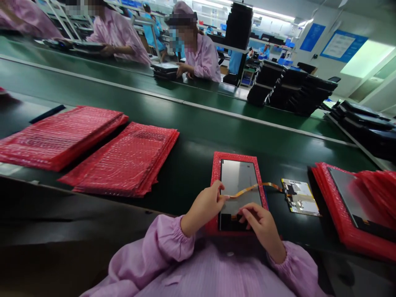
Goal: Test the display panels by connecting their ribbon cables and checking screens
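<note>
An LCD screen panel [236, 173] lies on red bubble wrap [235, 156] in front of me, its black strip with a small connector nearest my body. My left hand [208, 204] is at the panel's left edge, thumb and finger pinched on the end of an orange flex ribbon cable [247, 190]. This cable runs right across the screen to a flat silver circuit board [301, 197] on the table. My right hand [258, 222] hovers over the panel's lower right, near the connector. Its thumb and index finger are closed together; whatever they hold is too small to tell.
Two stacks of red bubble-wrap bags [130, 156] lie at left. Another screen panel [359, 198] rests on red wrap at right. Beyond runs a green conveyor belt [192, 123] with black casing stacks [291, 86]. Co-workers in pink [206, 57] sit across it.
</note>
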A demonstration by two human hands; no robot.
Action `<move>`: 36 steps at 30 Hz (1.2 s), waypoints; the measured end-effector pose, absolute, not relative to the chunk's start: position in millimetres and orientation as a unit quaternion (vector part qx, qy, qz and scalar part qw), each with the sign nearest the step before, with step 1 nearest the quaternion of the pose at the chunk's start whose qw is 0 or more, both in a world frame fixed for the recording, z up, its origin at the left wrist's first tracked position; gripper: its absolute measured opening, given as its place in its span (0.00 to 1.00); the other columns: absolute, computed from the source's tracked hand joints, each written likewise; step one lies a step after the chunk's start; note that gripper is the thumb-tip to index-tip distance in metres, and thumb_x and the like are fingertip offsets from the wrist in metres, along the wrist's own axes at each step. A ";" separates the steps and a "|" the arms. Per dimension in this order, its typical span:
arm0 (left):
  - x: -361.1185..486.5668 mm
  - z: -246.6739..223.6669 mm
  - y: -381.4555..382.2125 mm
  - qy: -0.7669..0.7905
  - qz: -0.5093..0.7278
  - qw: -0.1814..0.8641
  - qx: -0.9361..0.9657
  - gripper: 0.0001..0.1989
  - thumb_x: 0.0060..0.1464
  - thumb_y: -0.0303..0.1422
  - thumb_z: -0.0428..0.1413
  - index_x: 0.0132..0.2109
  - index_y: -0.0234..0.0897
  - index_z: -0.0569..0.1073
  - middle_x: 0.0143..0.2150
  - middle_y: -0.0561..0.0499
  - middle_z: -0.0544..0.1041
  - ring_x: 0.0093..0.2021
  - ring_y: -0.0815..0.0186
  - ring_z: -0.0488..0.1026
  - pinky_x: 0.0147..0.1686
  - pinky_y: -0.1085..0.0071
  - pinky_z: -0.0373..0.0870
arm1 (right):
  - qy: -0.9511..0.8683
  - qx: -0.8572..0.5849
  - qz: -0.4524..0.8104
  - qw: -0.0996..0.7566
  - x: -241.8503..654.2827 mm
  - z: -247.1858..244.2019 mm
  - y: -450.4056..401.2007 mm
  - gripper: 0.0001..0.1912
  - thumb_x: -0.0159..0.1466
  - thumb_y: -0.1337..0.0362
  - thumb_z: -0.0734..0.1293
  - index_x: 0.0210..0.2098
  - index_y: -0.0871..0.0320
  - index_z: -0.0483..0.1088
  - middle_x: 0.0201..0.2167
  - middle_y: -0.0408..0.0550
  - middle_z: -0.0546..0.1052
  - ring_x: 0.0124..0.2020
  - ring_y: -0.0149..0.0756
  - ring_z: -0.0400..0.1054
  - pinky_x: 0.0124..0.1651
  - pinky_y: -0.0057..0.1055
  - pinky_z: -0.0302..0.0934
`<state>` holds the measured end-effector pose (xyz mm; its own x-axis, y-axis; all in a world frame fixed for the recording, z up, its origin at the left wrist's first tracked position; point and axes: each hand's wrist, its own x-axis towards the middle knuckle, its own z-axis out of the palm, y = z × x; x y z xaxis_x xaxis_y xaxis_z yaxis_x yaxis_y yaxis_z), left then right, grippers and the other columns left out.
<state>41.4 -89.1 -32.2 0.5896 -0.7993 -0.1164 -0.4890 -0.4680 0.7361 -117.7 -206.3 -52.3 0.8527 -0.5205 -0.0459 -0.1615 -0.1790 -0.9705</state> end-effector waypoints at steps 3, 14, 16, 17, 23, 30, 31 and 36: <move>49.5 -29.8 -87.8 -0.385 -0.229 0.311 0.838 0.06 0.55 0.31 0.55 0.40 0.36 0.71 0.31 0.48 0.76 0.32 0.60 0.73 0.31 0.69 0.61 | 0.221 -0.752 -0.131 0.607 -117.7 -49.7 -204.2 0.16 0.63 0.51 0.65 0.33 0.58 0.73 0.26 0.46 0.77 0.24 0.33 0.71 0.21 0.24 0.64; 41.2 -22.6 -113.0 -0.408 -0.418 0.394 0.710 0.15 0.57 0.42 0.49 0.32 0.34 0.71 0.13 0.61 0.61 0.13 0.72 0.58 0.16 0.76 0.55 | 0.221 -0.716 -0.124 0.650 -103.0 -49.5 -191.6 0.17 0.58 0.50 0.69 0.37 0.58 0.72 0.22 0.42 0.73 0.18 0.30 0.66 0.14 0.22 0.58; 30.4 -25.5 -114.6 -0.394 -0.412 0.426 0.702 0.17 0.59 0.43 0.48 0.37 0.34 0.70 0.14 0.62 0.61 0.13 0.73 0.56 0.14 0.76 0.54 | 0.234 -0.704 -0.153 0.652 -100.4 -50.3 -192.9 0.18 0.58 0.48 0.69 0.34 0.58 0.71 0.20 0.42 0.73 0.16 0.30 0.64 0.14 0.23 0.56; 26.1 -27.1 -113.1 -0.389 -0.400 0.441 0.703 0.17 0.59 0.44 0.48 0.39 0.33 0.70 0.15 0.61 0.63 0.13 0.73 0.58 0.15 0.76 0.55 | 0.240 -0.703 -0.162 0.650 -99.7 -50.9 -194.4 0.18 0.58 0.48 0.69 0.33 0.58 0.71 0.20 0.42 0.73 0.16 0.29 0.63 0.14 0.24 0.55; 18.8 -38.2 -80.1 -0.412 -0.236 0.479 0.738 0.10 0.52 0.36 0.59 0.41 0.38 0.77 0.36 0.47 0.77 0.40 0.60 0.71 0.44 0.63 0.68 | 0.255 -0.705 -0.184 0.635 -102.1 -55.1 -205.0 0.16 0.55 0.49 0.71 0.29 0.56 0.70 0.20 0.40 0.72 0.18 0.30 0.62 0.20 0.27 0.59; 14.0 -53.8 -73.2 -0.472 -0.142 0.494 0.716 0.04 0.52 0.30 0.61 0.36 0.40 0.80 0.44 0.46 0.78 0.47 0.59 0.72 0.51 0.60 0.67 | 0.219 -0.738 -0.158 0.618 -107.0 -51.3 -202.8 0.11 0.60 0.54 0.68 0.30 0.56 0.71 0.26 0.43 0.75 0.26 0.33 0.68 0.29 0.29 0.64; 12.6 -54.7 -75.4 -0.471 -0.142 0.498 0.714 0.04 0.52 0.28 0.60 0.35 0.39 0.79 0.42 0.47 0.79 0.46 0.60 0.73 0.49 0.61 0.68 | 0.217 -0.742 -0.159 0.614 -107.1 -50.8 -202.4 0.11 0.60 0.54 0.68 0.30 0.56 0.72 0.27 0.44 0.75 0.28 0.35 0.69 0.31 0.29 0.65; 7.9 -55.6 -77.0 -0.482 -0.130 0.473 0.726 0.05 0.51 0.26 0.59 0.35 0.39 0.79 0.43 0.47 0.80 0.49 0.57 0.72 0.52 0.57 0.66 | 0.216 -0.753 -0.158 0.601 -107.0 -54.0 -204.2 0.11 0.61 0.55 0.68 0.32 0.56 0.70 0.29 0.46 0.76 0.30 0.37 0.72 0.34 0.32 0.67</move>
